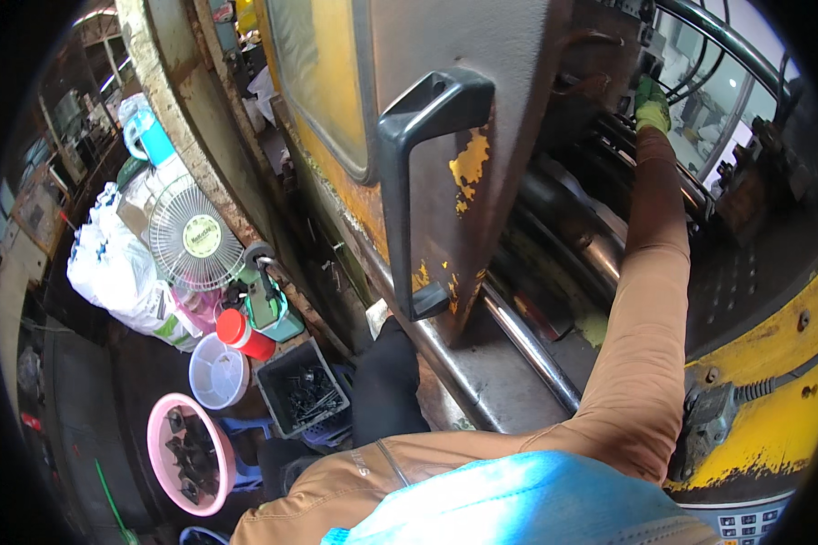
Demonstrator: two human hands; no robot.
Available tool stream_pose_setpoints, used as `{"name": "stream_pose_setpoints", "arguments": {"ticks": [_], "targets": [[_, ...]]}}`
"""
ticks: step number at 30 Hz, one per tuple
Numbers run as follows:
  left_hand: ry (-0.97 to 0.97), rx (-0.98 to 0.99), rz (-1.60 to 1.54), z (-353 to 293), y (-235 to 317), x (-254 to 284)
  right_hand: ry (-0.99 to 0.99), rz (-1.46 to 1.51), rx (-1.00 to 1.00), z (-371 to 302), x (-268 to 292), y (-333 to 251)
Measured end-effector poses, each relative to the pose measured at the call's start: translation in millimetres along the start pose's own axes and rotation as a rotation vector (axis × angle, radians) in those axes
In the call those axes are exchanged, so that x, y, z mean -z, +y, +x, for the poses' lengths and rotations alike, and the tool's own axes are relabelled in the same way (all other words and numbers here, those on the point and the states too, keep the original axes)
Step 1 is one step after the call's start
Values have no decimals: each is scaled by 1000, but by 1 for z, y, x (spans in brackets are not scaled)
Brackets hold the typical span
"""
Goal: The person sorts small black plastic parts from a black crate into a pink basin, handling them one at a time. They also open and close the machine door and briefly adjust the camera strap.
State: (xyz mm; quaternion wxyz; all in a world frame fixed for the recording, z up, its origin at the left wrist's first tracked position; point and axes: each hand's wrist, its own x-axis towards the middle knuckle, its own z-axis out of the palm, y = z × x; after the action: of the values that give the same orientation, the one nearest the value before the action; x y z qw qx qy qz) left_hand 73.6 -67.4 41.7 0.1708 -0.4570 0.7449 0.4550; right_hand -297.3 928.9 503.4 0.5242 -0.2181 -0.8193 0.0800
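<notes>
My right arm, in a tan sleeve, stretches far up into a large machine. At its end my right hand (652, 109), in a green and yellowish glove, is against or close to the dark metal block (613, 82) between the bars. Its fingers are too small and shadowed to tell whether they grip anything. Polished steel tie bars (532, 345) run below and left of the arm. Beside them stands the machine's worn sliding door (468, 54), with a black handle (395, 195) and chipped yellow paint. My left hand is out of view.
At the left are a fan (191, 209), white plastic bags (109, 263), a red-lidded jar (245, 336), a clear divided bowl (218, 392), a grey crate of dark parts (268, 377) and a pink basin (159, 454) of dark parts. A cable plug (713, 413) sits on the yellow panel.
</notes>
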Motion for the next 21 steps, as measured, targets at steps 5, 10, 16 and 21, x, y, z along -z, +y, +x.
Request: {"name": "stream_pose_setpoints", "arguments": {"ticks": [5, 10, 16, 21], "targets": [[-36, 36, -28, -6, -31, 4, -153, -122, -72, 10, -9, 1], [-57, 82, -59, -18, -58, 3, -6, 40, -2, 8, -8, 12], [-68, 139, -82, -28, -77, 4, -167, -106, -151, 18, 10, -7], [-87, 180, -88, -29, -94, 8, -231, -285, -150, 27, 19, -25]]}}
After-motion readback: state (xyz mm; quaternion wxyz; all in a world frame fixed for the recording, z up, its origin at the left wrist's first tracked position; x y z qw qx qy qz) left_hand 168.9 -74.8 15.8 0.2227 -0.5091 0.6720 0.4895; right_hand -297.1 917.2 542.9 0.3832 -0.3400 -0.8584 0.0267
